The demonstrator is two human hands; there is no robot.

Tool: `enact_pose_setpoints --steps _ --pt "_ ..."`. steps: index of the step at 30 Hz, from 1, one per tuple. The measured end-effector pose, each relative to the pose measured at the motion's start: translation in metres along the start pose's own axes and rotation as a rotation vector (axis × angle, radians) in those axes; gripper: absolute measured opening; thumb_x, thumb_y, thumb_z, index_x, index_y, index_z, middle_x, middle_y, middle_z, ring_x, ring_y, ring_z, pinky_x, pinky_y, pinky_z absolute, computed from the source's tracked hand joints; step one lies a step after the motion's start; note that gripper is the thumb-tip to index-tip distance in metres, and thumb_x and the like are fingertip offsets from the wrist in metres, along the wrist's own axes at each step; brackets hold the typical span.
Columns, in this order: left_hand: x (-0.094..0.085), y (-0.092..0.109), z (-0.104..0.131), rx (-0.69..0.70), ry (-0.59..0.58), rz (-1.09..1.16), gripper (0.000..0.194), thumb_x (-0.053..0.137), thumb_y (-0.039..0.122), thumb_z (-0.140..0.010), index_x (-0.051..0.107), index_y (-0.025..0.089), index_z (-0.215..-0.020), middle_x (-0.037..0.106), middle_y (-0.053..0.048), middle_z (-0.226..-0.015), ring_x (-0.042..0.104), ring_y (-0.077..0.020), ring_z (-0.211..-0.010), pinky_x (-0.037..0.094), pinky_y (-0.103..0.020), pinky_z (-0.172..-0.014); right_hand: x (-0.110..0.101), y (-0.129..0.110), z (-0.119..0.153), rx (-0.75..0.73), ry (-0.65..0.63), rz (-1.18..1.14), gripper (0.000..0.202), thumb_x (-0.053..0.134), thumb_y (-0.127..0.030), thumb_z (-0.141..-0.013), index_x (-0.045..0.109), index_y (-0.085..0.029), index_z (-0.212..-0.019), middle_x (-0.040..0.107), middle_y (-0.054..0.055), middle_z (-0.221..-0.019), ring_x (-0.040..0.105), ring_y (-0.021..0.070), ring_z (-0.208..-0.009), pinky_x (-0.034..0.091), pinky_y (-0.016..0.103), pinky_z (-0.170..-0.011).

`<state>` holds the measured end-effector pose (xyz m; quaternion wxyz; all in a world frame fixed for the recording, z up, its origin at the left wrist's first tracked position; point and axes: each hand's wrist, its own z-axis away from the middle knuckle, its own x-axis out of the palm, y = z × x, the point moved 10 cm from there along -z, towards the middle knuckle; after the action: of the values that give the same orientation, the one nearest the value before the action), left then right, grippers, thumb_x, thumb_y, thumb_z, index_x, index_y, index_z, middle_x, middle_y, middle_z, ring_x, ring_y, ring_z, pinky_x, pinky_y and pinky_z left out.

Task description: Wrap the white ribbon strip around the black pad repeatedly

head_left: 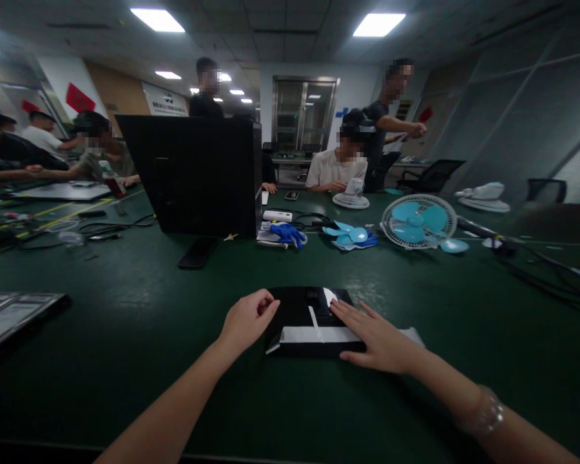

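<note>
A flat black piece (290, 308) with a white strip (297, 334) along its near side lies on the green table in front of me; its exact kind does not show. A narrow white strip (313, 319) crosses it, and a small dark block with a white patch (328, 299) is on its far part. At its left edge is my left hand (248, 317), fingers curled in and thumb close to them; whether something is between them is hidden. My right hand (374, 335) lies flat over the right part, fingers stretched out, fingertips by the white patch.
Beyond stand a large black computer case (198, 180), a phone (197, 252), keys (231, 237), blue gloves (287, 234), loose blue fan blades (347, 234) and a fan in its cage (418, 221). Metal-framed panels (19, 316) lie left. Cables (546, 274) run right. Several people sit or stand behind.
</note>
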<state>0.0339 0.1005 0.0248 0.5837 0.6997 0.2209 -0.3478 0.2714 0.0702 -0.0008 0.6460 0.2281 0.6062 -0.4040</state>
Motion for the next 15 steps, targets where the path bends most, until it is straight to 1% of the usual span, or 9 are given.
enact_pose_setpoints --steps 2,4,8,10,12,15 --pt "0.001 0.0 0.0 -0.005 -0.014 0.003 0.034 0.041 0.05 -0.092 0.06 0.021 -0.096 0.063 0.0 -0.08 0.057 -0.0148 -0.067 0.039 -0.025 -0.058 -0.002 0.019 0.005 0.076 0.002 0.018 0.091 0.041 -0.071 -0.085 0.01 -0.022 -0.154 0.01 0.007 -0.157 0.016 0.0294 -0.143 0.003 0.054 -0.117" --pt "0.003 0.0 0.001 -0.006 -0.034 0.011 0.035 0.041 0.05 -0.092 0.06 0.021 -0.096 0.063 0.0 -0.08 0.057 -0.0148 -0.067 0.04 -0.025 -0.058 -0.003 0.044 0.012 0.166 0.004 0.034 0.093 0.039 -0.073 -0.084 0.01 -0.02 -0.154 0.011 0.007 -0.157 0.017 0.0299 -0.143 0.004 0.054 -0.117" --pt "0.004 0.002 0.002 0.005 -0.044 0.016 0.036 0.04 0.051 -0.092 0.06 0.022 -0.097 0.062 0.0 -0.08 0.057 -0.0151 -0.068 0.04 -0.025 -0.058 -0.004 0.107 0.034 0.368 0.021 0.033 0.096 0.036 -0.077 -0.081 0.009 -0.021 -0.154 0.008 0.003 -0.158 0.013 0.0293 -0.144 0.007 0.05 -0.117" --pt "0.004 0.002 0.002 0.007 -0.04 0.005 0.036 0.04 0.051 -0.092 0.061 0.022 -0.096 0.062 0.0 -0.079 0.057 -0.0152 -0.067 0.04 -0.025 -0.058 -0.003 0.142 0.049 0.465 0.039 0.026 0.097 0.034 -0.078 -0.081 0.008 -0.02 -0.155 0.007 0.003 -0.158 0.013 0.0298 -0.144 0.008 0.05 -0.117" --pt "0.005 0.001 0.002 0.011 -0.045 0.007 0.035 0.04 0.05 -0.093 0.061 0.022 -0.096 0.062 0.0 -0.079 0.057 -0.0151 -0.067 0.04 -0.025 -0.058 -0.003 0.177 0.067 0.566 0.059 0.024 0.097 0.03 -0.077 -0.082 0.007 -0.016 -0.155 0.006 0.006 -0.158 0.013 0.0305 -0.144 0.01 0.051 -0.116" --pt "0.007 0.0 0.001 0.015 -0.054 0.018 0.035 0.04 0.049 -0.093 0.06 0.021 -0.097 0.062 0.0 -0.08 0.057 -0.0151 -0.068 0.041 -0.025 -0.058 -0.003 0.231 0.103 0.753 0.098 0.021 0.093 0.024 -0.072 -0.085 0.007 -0.013 -0.155 0.006 0.009 -0.158 0.014 0.0285 -0.144 0.014 0.05 -0.116"
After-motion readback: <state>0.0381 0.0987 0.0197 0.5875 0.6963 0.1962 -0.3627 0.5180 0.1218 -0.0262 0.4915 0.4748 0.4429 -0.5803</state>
